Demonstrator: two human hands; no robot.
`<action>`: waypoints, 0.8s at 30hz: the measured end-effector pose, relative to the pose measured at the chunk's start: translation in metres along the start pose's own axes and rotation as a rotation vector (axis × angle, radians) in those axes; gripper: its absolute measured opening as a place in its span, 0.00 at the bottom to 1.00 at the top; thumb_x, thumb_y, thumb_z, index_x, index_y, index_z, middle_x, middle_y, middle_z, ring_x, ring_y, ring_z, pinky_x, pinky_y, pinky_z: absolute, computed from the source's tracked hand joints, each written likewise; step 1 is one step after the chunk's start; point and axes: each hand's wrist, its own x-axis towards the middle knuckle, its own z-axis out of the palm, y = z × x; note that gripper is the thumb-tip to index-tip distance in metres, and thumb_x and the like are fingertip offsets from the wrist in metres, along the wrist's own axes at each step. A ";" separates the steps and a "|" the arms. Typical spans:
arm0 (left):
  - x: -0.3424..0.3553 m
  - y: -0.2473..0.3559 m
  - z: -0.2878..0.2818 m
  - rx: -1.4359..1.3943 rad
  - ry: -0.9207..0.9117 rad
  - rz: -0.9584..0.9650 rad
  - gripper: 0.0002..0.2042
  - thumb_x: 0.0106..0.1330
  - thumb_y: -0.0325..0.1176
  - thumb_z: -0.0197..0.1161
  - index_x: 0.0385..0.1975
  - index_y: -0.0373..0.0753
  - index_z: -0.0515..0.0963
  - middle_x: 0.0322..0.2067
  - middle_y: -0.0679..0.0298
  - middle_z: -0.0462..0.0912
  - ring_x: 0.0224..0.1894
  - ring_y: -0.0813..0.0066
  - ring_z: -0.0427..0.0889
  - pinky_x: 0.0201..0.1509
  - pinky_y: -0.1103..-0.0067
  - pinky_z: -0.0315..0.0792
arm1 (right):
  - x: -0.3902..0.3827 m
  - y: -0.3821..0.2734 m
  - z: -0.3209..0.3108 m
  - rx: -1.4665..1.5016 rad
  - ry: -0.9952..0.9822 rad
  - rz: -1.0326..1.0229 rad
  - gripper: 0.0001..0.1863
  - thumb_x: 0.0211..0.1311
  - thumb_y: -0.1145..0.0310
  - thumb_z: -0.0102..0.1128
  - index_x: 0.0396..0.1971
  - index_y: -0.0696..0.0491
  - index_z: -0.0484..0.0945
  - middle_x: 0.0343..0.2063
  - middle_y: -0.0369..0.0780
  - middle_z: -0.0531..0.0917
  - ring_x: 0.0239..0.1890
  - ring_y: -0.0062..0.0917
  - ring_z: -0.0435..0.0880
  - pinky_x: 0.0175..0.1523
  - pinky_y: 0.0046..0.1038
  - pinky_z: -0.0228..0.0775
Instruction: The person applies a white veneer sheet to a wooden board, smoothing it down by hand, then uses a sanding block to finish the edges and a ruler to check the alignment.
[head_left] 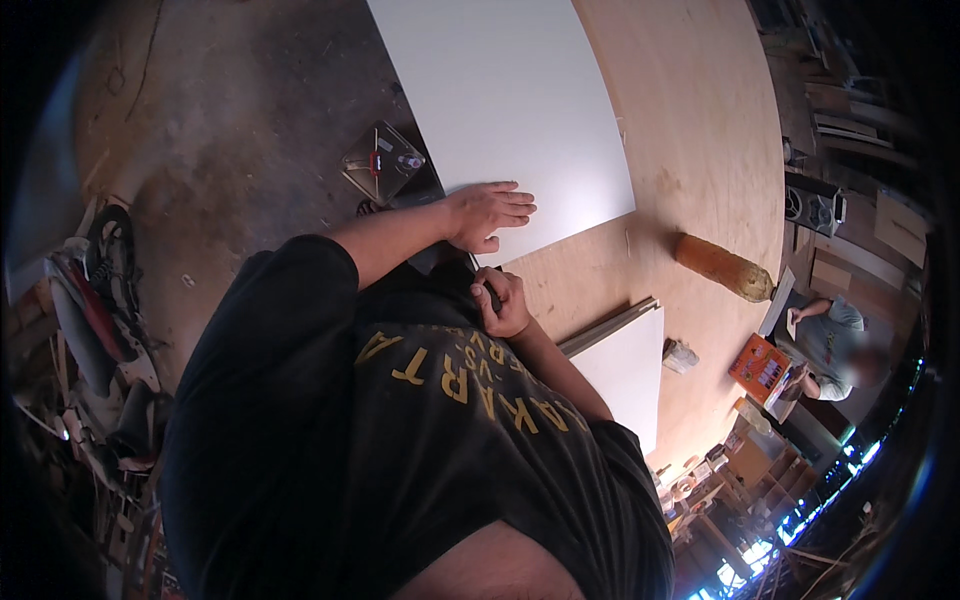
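My left hand (490, 217) lies flat on the near part of a white panel (520, 110), fingers stretched out and slightly apart. The panel rests on a wide plywood work surface (700, 130). Close to the panel's near corner, right by my shirt, my right hand (503, 303) is closed with its fingers curled. Something dark shows between those fingers, too small and shaded to name.
White boards (625, 375) lie stacked by my right forearm, beside a small greyish object (680, 356). Farther right are a yellowish-brown bottle (725, 268) on its side and an orange box (760, 368), with another person (835, 335) beyond. A dark box-like object (385, 165) stands left of the panel.
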 end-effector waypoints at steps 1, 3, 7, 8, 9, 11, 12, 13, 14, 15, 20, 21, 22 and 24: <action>0.001 -0.001 0.001 0.006 -0.019 -0.001 0.33 0.53 0.39 0.65 0.63 0.34 0.76 0.73 0.55 0.68 0.79 0.64 0.58 0.84 0.61 0.47 | 0.000 0.002 -0.001 0.006 0.012 -0.015 0.06 0.68 0.74 0.55 0.30 0.57 0.73 0.19 0.44 0.74 0.20 0.36 0.76 0.29 0.32 0.65; -0.004 0.002 0.006 -0.010 0.028 0.006 0.33 0.51 0.37 0.65 0.62 0.34 0.76 0.72 0.55 0.69 0.79 0.63 0.59 0.84 0.59 0.48 | -0.002 0.006 0.002 0.010 0.024 -0.031 0.06 0.68 0.73 0.55 0.30 0.57 0.73 0.19 0.44 0.75 0.21 0.37 0.76 0.30 0.32 0.65; 0.003 -0.008 0.007 0.038 0.069 0.038 0.33 0.52 0.40 0.65 0.62 0.35 0.77 0.72 0.55 0.70 0.79 0.65 0.59 0.84 0.61 0.47 | 0.007 0.017 0.007 0.003 0.030 -0.083 0.07 0.69 0.72 0.55 0.30 0.58 0.73 0.19 0.44 0.74 0.20 0.37 0.76 0.29 0.32 0.65; 0.001 -0.006 0.009 0.035 0.065 0.035 0.33 0.52 0.40 0.65 0.62 0.35 0.77 0.72 0.55 0.70 0.79 0.65 0.59 0.84 0.61 0.47 | 0.007 0.016 0.006 0.011 0.056 -0.054 0.07 0.69 0.71 0.55 0.30 0.58 0.73 0.19 0.43 0.74 0.19 0.37 0.75 0.29 0.32 0.65; -0.002 -0.004 0.010 0.016 0.051 0.019 0.33 0.52 0.40 0.65 0.62 0.35 0.77 0.72 0.56 0.70 0.79 0.65 0.59 0.84 0.61 0.47 | 0.003 0.011 0.006 0.057 0.011 -0.005 0.08 0.69 0.71 0.55 0.30 0.57 0.73 0.18 0.43 0.74 0.19 0.36 0.75 0.28 0.32 0.65; -0.003 -0.003 0.005 0.003 0.042 -0.003 0.33 0.52 0.40 0.65 0.62 0.35 0.77 0.72 0.56 0.70 0.79 0.65 0.59 0.84 0.61 0.48 | 0.007 -0.008 -0.001 0.058 0.003 0.016 0.08 0.69 0.72 0.55 0.29 0.57 0.73 0.18 0.43 0.74 0.19 0.35 0.75 0.28 0.32 0.65; -0.002 -0.003 0.002 -0.021 0.035 -0.004 0.33 0.53 0.40 0.65 0.62 0.35 0.77 0.72 0.56 0.70 0.79 0.65 0.59 0.84 0.61 0.48 | 0.010 -0.011 -0.002 0.058 0.001 0.041 0.08 0.69 0.72 0.55 0.29 0.57 0.73 0.18 0.42 0.74 0.19 0.34 0.75 0.28 0.31 0.65; -0.001 -0.003 0.002 -0.047 0.028 -0.003 0.32 0.53 0.39 0.65 0.62 0.35 0.77 0.72 0.56 0.70 0.79 0.65 0.60 0.84 0.61 0.48 | 0.009 -0.009 -0.002 0.057 -0.002 0.042 0.08 0.69 0.72 0.55 0.29 0.57 0.73 0.18 0.42 0.74 0.19 0.34 0.75 0.28 0.31 0.65; 0.000 -0.003 0.002 -0.048 0.031 -0.006 0.32 0.53 0.39 0.65 0.62 0.35 0.77 0.72 0.56 0.70 0.79 0.65 0.60 0.84 0.61 0.48 | 0.009 -0.004 -0.002 0.032 -0.007 -0.013 0.08 0.69 0.72 0.55 0.29 0.57 0.73 0.18 0.42 0.74 0.18 0.34 0.75 0.28 0.31 0.65; 0.001 -0.003 0.002 -0.044 0.038 0.008 0.32 0.53 0.38 0.64 0.62 0.35 0.78 0.72 0.56 0.70 0.79 0.65 0.60 0.84 0.61 0.48 | 0.008 0.000 -0.002 0.006 -0.013 -0.067 0.08 0.69 0.72 0.55 0.28 0.57 0.74 0.17 0.42 0.73 0.18 0.34 0.75 0.28 0.31 0.65; -0.002 -0.003 0.010 -0.026 0.075 0.036 0.31 0.53 0.37 0.64 0.61 0.34 0.78 0.71 0.56 0.71 0.78 0.64 0.60 0.84 0.61 0.49 | 0.006 0.018 0.009 -0.010 0.020 -0.070 0.07 0.69 0.72 0.56 0.29 0.57 0.74 0.17 0.42 0.73 0.18 0.35 0.75 0.29 0.32 0.65; -0.002 -0.003 0.011 -0.030 0.075 0.031 0.31 0.53 0.37 0.64 0.61 0.34 0.78 0.71 0.56 0.71 0.78 0.64 0.60 0.84 0.60 0.49 | 0.005 0.020 0.010 0.003 0.026 -0.050 0.07 0.68 0.72 0.56 0.29 0.57 0.74 0.17 0.42 0.74 0.18 0.36 0.75 0.29 0.32 0.66; -0.004 -0.004 0.011 -0.031 0.077 0.023 0.31 0.53 0.37 0.64 0.61 0.34 0.78 0.71 0.56 0.71 0.78 0.65 0.60 0.84 0.60 0.49 | 0.006 0.016 0.009 0.005 0.023 -0.053 0.07 0.68 0.72 0.56 0.29 0.57 0.74 0.17 0.42 0.74 0.18 0.36 0.75 0.29 0.32 0.66; -0.004 -0.005 0.011 -0.024 0.090 0.016 0.31 0.53 0.37 0.64 0.61 0.34 0.78 0.71 0.56 0.71 0.78 0.65 0.60 0.84 0.60 0.49 | 0.007 0.005 0.005 0.007 -0.001 -0.024 0.06 0.68 0.73 0.57 0.30 0.57 0.74 0.18 0.43 0.74 0.19 0.37 0.76 0.30 0.33 0.67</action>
